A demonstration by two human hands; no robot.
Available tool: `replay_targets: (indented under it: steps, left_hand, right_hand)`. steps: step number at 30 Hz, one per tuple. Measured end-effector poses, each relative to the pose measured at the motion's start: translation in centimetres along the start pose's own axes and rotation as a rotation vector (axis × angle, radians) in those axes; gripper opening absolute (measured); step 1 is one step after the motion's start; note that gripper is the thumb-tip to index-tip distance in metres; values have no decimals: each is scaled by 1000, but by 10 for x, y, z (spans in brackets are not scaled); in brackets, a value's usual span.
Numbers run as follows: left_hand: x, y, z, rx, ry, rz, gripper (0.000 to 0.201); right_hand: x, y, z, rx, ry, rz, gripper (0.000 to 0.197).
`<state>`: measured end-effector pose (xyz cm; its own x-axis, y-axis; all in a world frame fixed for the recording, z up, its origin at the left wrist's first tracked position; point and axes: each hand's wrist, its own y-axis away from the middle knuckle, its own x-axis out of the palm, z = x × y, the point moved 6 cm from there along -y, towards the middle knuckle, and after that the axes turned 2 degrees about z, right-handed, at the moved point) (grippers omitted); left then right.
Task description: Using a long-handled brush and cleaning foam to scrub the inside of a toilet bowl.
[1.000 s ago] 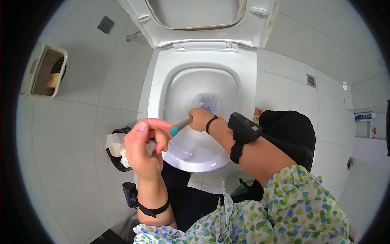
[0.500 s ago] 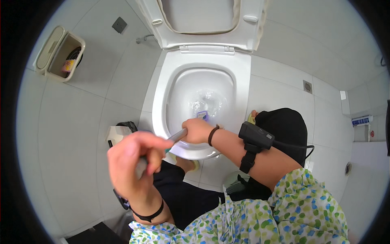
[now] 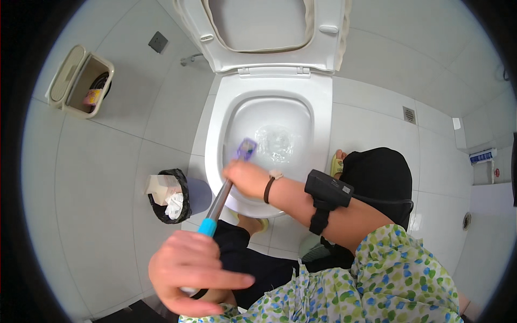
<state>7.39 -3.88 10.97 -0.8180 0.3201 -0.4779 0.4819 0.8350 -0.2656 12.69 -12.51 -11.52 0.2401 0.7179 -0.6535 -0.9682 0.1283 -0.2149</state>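
Observation:
A white toilet (image 3: 322,116) stands open, its seat and lid (image 3: 328,46) raised, with water in the bowl. A toilet brush with a metal shaft (image 3: 221,198), a blue grip and a purple head (image 3: 246,148) reaches over the bowl's left inner wall. My right hand (image 3: 245,178) is wrapped around the shaft at the front rim, just below the head. My left hand (image 3: 188,274) is closed around the handle's near end, close to the camera. A black strapped device (image 3: 328,189) sits on my right forearm.
A small bin lined with a black bag (image 3: 171,196) and holding paper stands left of the toilet. A beige lidded bin (image 3: 81,81) sits at the far left. A floor drain (image 3: 409,114) lies to the right. My knee in black trousers (image 3: 377,172) is beside the bowl.
The brush head has shifted from the bowl's middle to its left wall. My left hand has dropped lower and nearer the camera, closing around the handle's end.

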Motion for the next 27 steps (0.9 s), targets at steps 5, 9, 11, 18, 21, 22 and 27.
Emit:
replay_targets:
  steps: [5, 9, 11, 18, 21, 22, 27]
  left_hand:
    - [5, -17, 37, -70, -97, -139, 28]
    - [-3, -9, 35, -6, 138, -85, 26]
    - [-6, -10, 21, 104, 208, -133, 28]
    - [-13, 7, 33, 88, 210, -328, 28]
    - [-9, 0, 44, -60, 4, -424, 28]
    - [-11, -3, 39, -67, 1, -426, 28]
    - [-18, 4, 19, 94, 16, -365, 22]
  right_hand:
    - [-53, 12, -54, 27, 214, -135, 4]
    - [-52, 51, -44, 211, 283, -85, 6]
    - [-50, 62, -28, 274, 271, -4, 10]
    - [-36, 45, -30, 317, 353, -8, 13]
    - [-60, 30, -49, 344, 304, -194, 11]
    - [-58, 20, -50, 339, 298, -192, 11]
    - [-19, 2, -12, 199, 293, -79, 6]
